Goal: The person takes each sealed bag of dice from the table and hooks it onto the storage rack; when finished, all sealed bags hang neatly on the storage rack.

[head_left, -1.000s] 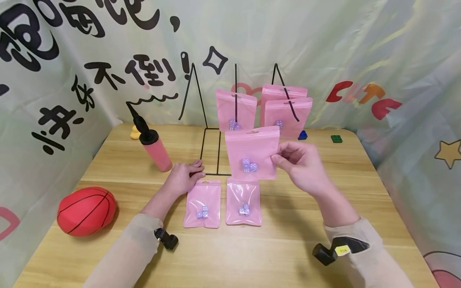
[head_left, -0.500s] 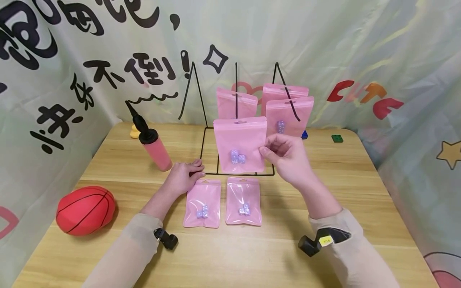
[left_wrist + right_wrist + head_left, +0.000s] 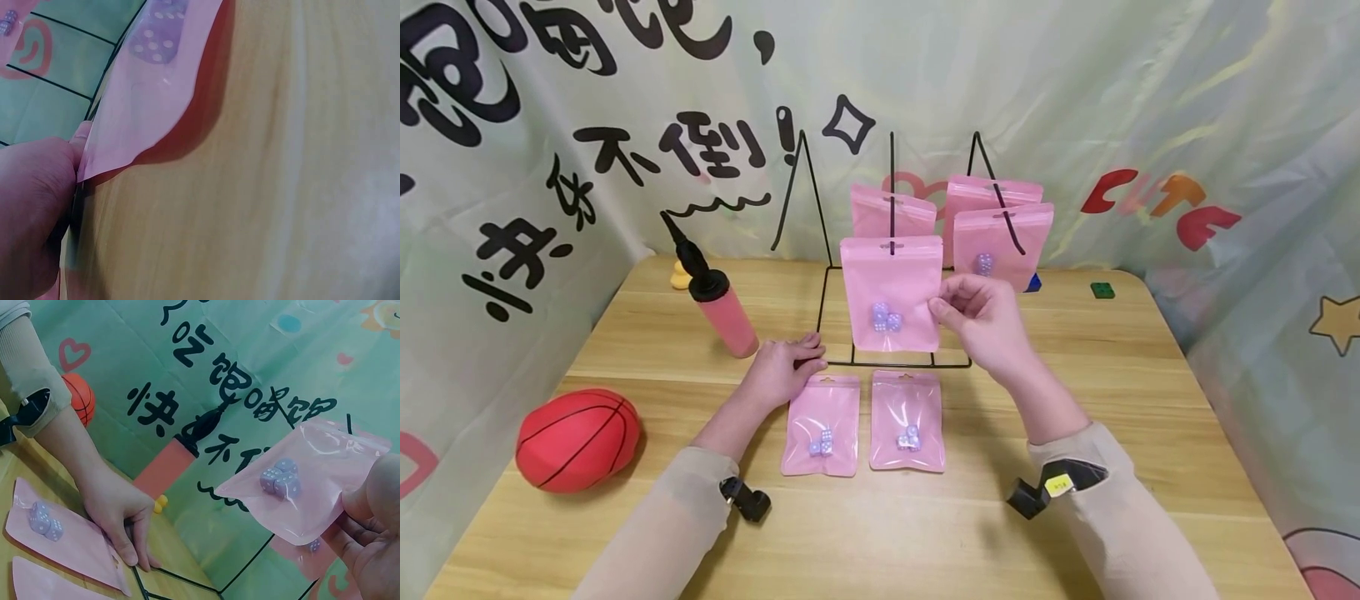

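Observation:
In the head view my right hand [image 3: 981, 321] pinches the right edge of a pink zip bag [image 3: 887, 271] with lilac dice in it. The bag's top hole overlaps the tip of the middle prong of the black wire rack [image 3: 895, 364]; one pink bag [image 3: 880, 212] hangs farther back on that prong. My left hand [image 3: 786, 369] grips the rack's front left corner, thumb and fingers around the wire in the right wrist view. Two pink bags of dice, a left one [image 3: 822, 412] and a right one [image 3: 910, 408], lie flat before the rack.
Two more bags hang on the right prong, the front one [image 3: 1000, 237] with dice showing. A pink pump bottle [image 3: 727, 321], a yellow toy [image 3: 681, 275] and a red ball [image 3: 580, 440] stand left. Blue [image 3: 1033, 283] and green bricks [image 3: 1102, 290] lie back right. Printed cloth [image 3: 715, 67] surrounds the table.
My right hand has moved left and slightly away from me, carrying the bag from front right of the middle prong to its tip. The left hand has stayed on the rack corner.

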{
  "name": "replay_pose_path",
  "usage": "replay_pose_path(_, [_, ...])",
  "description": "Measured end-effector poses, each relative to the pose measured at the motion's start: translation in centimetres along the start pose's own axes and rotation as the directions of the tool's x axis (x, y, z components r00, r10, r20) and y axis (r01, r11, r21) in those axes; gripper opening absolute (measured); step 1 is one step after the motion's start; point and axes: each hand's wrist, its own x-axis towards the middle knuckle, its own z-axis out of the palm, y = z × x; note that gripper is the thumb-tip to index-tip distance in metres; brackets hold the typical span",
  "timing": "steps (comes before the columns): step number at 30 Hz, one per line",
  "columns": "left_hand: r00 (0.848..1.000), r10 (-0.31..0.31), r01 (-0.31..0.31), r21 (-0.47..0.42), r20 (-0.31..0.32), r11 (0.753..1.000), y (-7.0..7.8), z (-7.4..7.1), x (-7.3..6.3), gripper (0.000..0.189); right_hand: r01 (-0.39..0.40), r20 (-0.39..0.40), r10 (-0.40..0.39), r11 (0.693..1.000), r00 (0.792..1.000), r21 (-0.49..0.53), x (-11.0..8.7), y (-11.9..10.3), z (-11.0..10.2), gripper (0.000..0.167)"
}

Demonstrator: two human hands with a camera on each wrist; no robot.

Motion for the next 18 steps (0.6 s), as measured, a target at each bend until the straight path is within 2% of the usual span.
replay_pose_path(7, [1.000,-0.008,0.008,-0.005,-0.002,1.000,0.1,-0.1,-0.1,0.033,-0.043,-0.030,0.044,0.999,0.999,0.006,0.8,0.4,0.2,0.004])
replay_pose_path(18, [1.000,0.000,0.000,-0.003,-0.005,1.000,-0.2,0.1,0.0,0.033,-0.033,-0.080,0.036,0.998,0.996,0.046,1.8,0.7,0.8,0.006])
